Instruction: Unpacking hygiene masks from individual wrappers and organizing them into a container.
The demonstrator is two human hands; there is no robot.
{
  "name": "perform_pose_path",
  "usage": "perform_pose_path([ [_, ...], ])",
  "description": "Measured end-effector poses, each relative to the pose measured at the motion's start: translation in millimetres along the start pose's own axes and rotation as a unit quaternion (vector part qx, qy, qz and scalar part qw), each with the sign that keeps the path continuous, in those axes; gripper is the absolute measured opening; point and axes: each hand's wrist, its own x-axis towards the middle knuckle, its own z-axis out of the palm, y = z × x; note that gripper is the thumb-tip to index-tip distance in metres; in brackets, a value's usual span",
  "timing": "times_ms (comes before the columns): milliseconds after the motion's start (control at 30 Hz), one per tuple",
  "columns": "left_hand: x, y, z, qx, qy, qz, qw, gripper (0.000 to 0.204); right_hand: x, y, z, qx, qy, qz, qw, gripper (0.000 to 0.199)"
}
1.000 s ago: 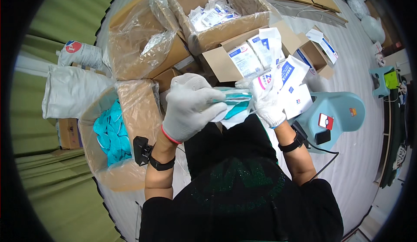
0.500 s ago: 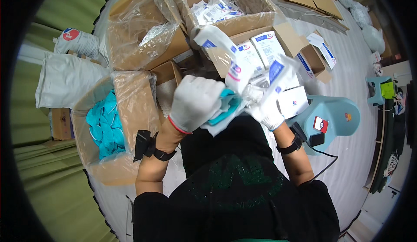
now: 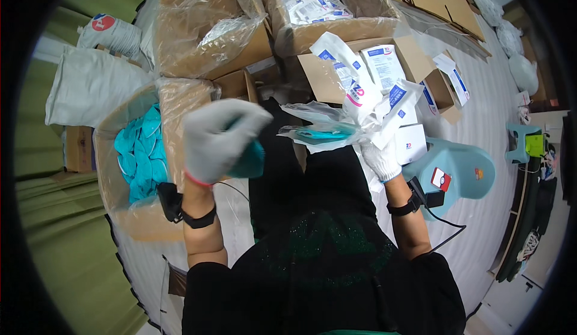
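On the pale floor sheet (image 3: pixel 481 106), the far edge was closed off by two lined boxes (image 3: pixel 240 49), and the left by another, a mask box (image 3: pixel 186 109) heaped with teal pieces (image 3: pixel 142 154). Just beyond the right hand, a flapped carton (image 3: pixel 317 81) of white packets was set; to the right, the space was bounded by a pale blue stool (image 3: pixel 460 154). Over the black-clad lap, a gap was left between the hands! The left hand (image 3: pixel 222 136), blurred near the mask box's edge, was curled around a teal piece (image 3: pixel 247 160). By the right hand (image 3: pixel 381 157), fingers partly covered, white pouches (image 3: pixel 360 94) were clutched; a see-through pouch (image 3: pixel 318 112) was parted leftward, another teal insert (image 3: pixel 327 135) lodged inside.
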Motion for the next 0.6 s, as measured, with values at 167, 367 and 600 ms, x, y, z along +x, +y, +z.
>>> perform_pose_path([
  [167,2.0,-22.2,30.6,0.105,-0.138,0.153,0.973,0.021,8.6,8.4,7.7,0.051,0.014,0.036,0.998,0.014],
  [367,0.7,-52.6,43.9,0.092,-0.117,0.165,0.975,0.014,14.4,-9.8,28.4,-0.002,0.028,-0.069,0.997,0.01],
  [600,-11.0,-98.0,-54.6,-0.137,0.348,-0.061,0.926,0.031,58.8,-32.5,-12.5,-0.019,0.033,0.068,0.997,0.015],
])
